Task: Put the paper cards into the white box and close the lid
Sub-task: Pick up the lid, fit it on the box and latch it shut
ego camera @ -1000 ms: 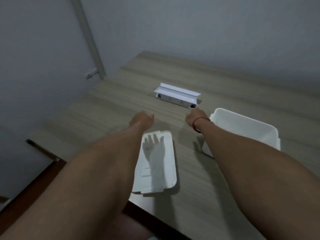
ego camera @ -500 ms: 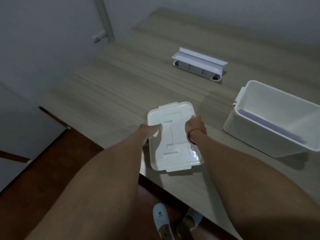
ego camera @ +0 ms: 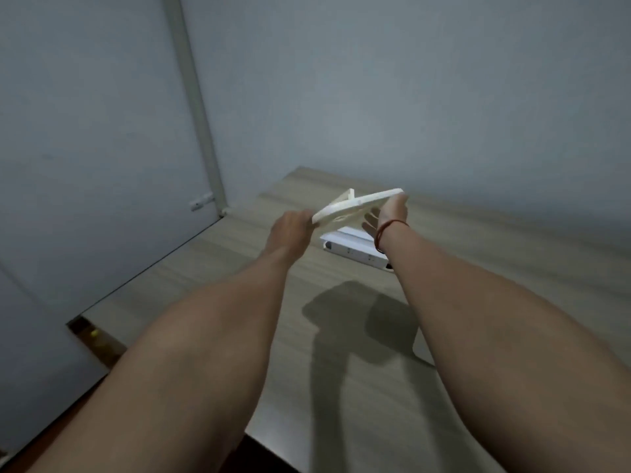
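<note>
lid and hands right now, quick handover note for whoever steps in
Left hand: gripping the low left end of the lid.
Right hand: gripping its raised right end.
The lid is lifted clear of the table and tilted, above the white socket strip.
White box and paper cards: out of view now, so I can't confirm the cards are inside.
Done: lid picked up.
Left: check the cards, carry the lid to the box, press it shut.

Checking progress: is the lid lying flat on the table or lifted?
Lifted and tilted: both hands, left hand and right hand, hold the lid above the table.
</note>
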A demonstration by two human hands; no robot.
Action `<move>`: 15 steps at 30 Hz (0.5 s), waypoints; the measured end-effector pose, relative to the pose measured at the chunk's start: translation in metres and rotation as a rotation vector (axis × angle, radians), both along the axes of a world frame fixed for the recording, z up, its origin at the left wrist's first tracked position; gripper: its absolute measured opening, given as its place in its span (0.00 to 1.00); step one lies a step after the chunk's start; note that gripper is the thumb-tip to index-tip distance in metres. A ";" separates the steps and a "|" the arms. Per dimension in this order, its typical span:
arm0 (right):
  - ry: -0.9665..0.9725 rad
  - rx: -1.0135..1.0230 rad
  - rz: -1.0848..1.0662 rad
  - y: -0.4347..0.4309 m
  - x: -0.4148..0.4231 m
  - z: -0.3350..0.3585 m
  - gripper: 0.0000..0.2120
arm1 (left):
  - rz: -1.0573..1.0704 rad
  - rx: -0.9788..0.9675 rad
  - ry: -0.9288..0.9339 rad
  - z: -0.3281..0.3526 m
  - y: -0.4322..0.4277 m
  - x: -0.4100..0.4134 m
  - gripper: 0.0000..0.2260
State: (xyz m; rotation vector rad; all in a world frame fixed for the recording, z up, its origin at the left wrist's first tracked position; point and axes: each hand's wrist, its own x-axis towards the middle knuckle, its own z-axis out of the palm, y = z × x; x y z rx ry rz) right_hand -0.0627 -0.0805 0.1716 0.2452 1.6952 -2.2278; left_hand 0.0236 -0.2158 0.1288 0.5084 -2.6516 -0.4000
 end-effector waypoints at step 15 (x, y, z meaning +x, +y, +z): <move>-0.060 0.304 -0.305 0.114 -0.007 -0.015 0.22 | -0.331 0.169 -0.592 0.019 0.079 -0.046 0.23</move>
